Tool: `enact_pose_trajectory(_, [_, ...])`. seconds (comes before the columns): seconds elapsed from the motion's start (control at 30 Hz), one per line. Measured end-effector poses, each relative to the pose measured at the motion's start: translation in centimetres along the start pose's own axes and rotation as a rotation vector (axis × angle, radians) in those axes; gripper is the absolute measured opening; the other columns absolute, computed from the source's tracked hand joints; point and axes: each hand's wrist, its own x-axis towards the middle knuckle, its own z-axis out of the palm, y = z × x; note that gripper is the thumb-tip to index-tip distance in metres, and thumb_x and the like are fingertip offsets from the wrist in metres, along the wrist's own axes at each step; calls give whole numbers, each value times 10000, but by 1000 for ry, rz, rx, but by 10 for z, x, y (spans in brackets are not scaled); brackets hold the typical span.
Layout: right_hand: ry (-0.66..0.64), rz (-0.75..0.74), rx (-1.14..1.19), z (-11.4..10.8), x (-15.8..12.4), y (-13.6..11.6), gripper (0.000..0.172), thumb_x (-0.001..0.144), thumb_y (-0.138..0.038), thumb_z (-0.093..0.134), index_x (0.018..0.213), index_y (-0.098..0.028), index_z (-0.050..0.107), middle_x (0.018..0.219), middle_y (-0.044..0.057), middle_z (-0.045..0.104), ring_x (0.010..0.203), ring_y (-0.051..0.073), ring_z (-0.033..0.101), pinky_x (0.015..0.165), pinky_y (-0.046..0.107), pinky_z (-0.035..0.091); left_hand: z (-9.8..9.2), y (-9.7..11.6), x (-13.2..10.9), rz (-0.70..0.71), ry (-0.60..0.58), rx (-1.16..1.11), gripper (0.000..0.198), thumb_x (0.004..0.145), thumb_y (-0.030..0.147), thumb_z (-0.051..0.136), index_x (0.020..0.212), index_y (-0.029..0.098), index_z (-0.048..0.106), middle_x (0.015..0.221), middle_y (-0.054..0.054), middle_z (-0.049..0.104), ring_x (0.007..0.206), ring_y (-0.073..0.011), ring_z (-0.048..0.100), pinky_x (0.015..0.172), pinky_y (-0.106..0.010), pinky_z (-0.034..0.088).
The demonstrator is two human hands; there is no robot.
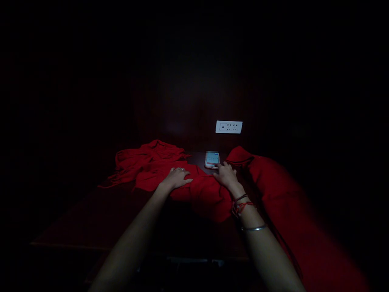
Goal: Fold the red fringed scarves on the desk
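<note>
Red cloth lies rumpled across the middle of a dark table. My left hand rests on it with fingers spread and a ring showing on one finger. A phone with its screen lit lies flat just beyond the cloth. My right hand is at the phone's lower right edge, a finger over the screen's corner and the others apart, holding nothing. Bangles and threads circle my right wrist. Another heap of red cloth spreads to the left, its edges loose and folded.
A long piece of red fabric runs down the right side past the table. A white socket panel is set in the dark wall behind the phone. The table's front edge shows faintly; the surroundings are nearly black.
</note>
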Motion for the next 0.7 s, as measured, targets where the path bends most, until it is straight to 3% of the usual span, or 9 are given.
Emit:
enact_pose_trajectory(0.07, [-54, -199, -9, 7, -6, -12, 539, 704, -380, 516, 1206, -227, 392, 1241, 107, 392, 1111, 245, 367, 840, 374, 335, -1, 1, 1, 21, 28, 19, 319, 792, 429, 394, 949, 207, 562, 961, -73, 573, 923, -214, 504, 778, -339, 369])
enact_pose_trajectory(0.13, [-203, -279, -27, 13, -8, -22, 567, 677, -396, 549, 1193, -206, 414, 1196, 109, 448, 1078, 236, 408, 818, 333, 356, -5, 3, 1, 22, 56, 22, 261, 804, 371, 400, 869, 188, 575, 907, -66, 581, 859, -190, 526, 731, -286, 386])
enact_pose_trajectory(0.23, [-230, -265, -41, 15, -5, -25, 314, 676, -328, 566, 941, -164, 598, 967, 100, 593, 923, 208, 517, 750, 269, 381, -11, 3, 0, -32, 131, 7, 246, 820, 342, 383, 831, 175, 563, 886, -59, 575, 826, -173, 531, 693, -250, 393])
enact_pose_trajectory(0.33, [47, -208, 144, 5, 6, -10, 187, 712, -281, 511, 824, -174, 616, 810, 53, 621, 786, 161, 548, 700, 235, 388, -16, 1, -1, -118, 260, -9, 284, 853, 338, 311, 864, 169, 540, 895, -58, 567, 829, -162, 531, 688, -237, 393])
enact_pose_trajectory(0.47, [657, 8, 312, -15, 16, 23, 238, 712, -185, 408, 876, -149, 576, 840, 67, 587, 783, 169, 514, 726, 273, 382, -22, -1, -2, -245, 362, 0, 281, 857, 350, 303, 882, 174, 521, 901, -54, 569, 823, -161, 541, 692, -235, 396])
enact_pose_trajectory(0.53, [837, 32, 290, -20, 16, 33, 285, 674, -116, 368, 876, -135, 569, 862, 85, 563, 816, 180, 491, 760, 293, 367, -22, -2, -2, -298, 368, 19, 271, 852, 355, 316, 885, 177, 518, 903, -56, 571, 817, -169, 547, 673, -238, 405])
enact_pose_trajectory(0.6, [831, -47, 244, -20, 15, 32, 332, 625, -52, 339, 840, -131, 580, 852, 87, 554, 825, 179, 479, 776, 295, 358, -22, -2, -2, -360, 358, 44, 268, 849, 353, 322, 888, 174, 518, 895, -64, 572, 798, -179, 554, 649, -245, 413])
enact_pose_trajectory(0.7, [549, -330, 136, -13, 11, 17, 388, 579, 6, 332, 814, -141, 604, 870, 76, 565, 864, 171, 475, 803, 283, 342, -20, -1, -1, -404, 376, 90, 265, 847, 341, 329, 890, 160, 518, 906, -82, 562, 810, -191, 554, 657, -257, 417])
